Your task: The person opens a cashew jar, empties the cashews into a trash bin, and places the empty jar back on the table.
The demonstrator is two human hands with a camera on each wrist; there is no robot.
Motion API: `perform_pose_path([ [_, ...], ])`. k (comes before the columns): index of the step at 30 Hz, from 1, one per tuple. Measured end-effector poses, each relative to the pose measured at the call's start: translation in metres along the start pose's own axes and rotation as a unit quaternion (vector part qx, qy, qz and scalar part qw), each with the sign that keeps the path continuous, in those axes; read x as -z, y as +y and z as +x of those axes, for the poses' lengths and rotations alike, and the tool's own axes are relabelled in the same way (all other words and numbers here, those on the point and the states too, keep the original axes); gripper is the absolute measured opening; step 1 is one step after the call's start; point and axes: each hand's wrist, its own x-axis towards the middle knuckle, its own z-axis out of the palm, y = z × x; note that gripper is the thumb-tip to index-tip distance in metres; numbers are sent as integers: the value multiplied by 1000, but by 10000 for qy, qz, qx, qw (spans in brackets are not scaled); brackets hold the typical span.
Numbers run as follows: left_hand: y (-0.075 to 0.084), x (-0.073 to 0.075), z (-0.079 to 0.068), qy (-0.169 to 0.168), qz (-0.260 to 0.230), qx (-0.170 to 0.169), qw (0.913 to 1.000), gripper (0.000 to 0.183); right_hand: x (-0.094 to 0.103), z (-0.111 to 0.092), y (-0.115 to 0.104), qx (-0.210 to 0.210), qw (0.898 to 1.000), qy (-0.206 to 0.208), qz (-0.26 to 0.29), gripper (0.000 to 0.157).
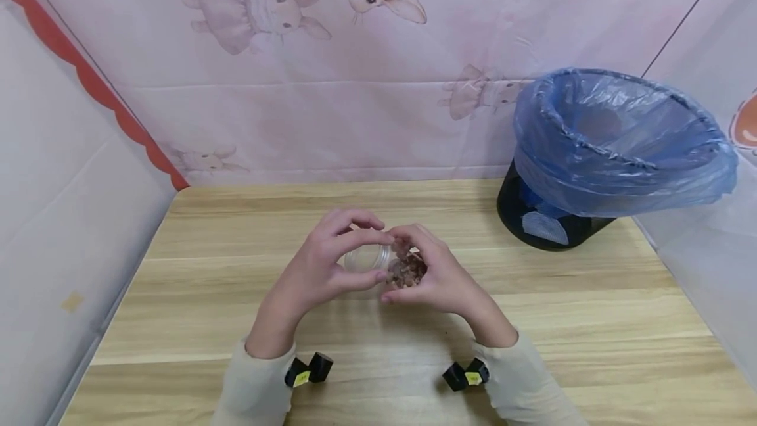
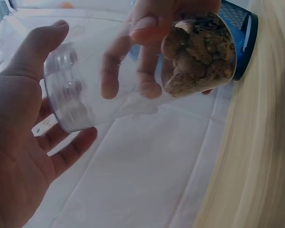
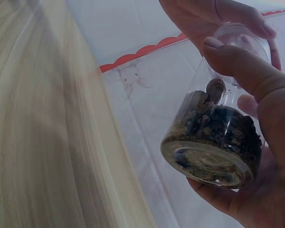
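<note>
Both hands hold a clear jar, tilted nearly onto its side above the table. Brown, lumpy dried pieces lie bunched at its base end, on the right in the head view. My left hand grips the clear, ringed top end, thumb on one side and fingers on the other. Around the jar's body curls my right hand, near the dried pieces. The right wrist view shows the round bottom of the jar, with dark bits pressed against it.
At the back right of the wooden table stands a black mesh bin, lined with a blue plastic bag. A pink rabbit-print backdrop rises behind the table, and a white panel borders the left side.
</note>
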Motion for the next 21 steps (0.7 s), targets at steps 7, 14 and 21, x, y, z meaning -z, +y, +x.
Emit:
perform_pose_path([
  [7,-1,-5,1,206,59,-45,9998,28,0,0,0,25,10000,0,43,81],
  [14,1,-8,2,451,141,134,9988,25,-3,0,0,42,10000,65,-25,84],
  [21,3,-9,2,487,248,733,9958,23,-4,0,-3,63,9988,265,-402,84],
])
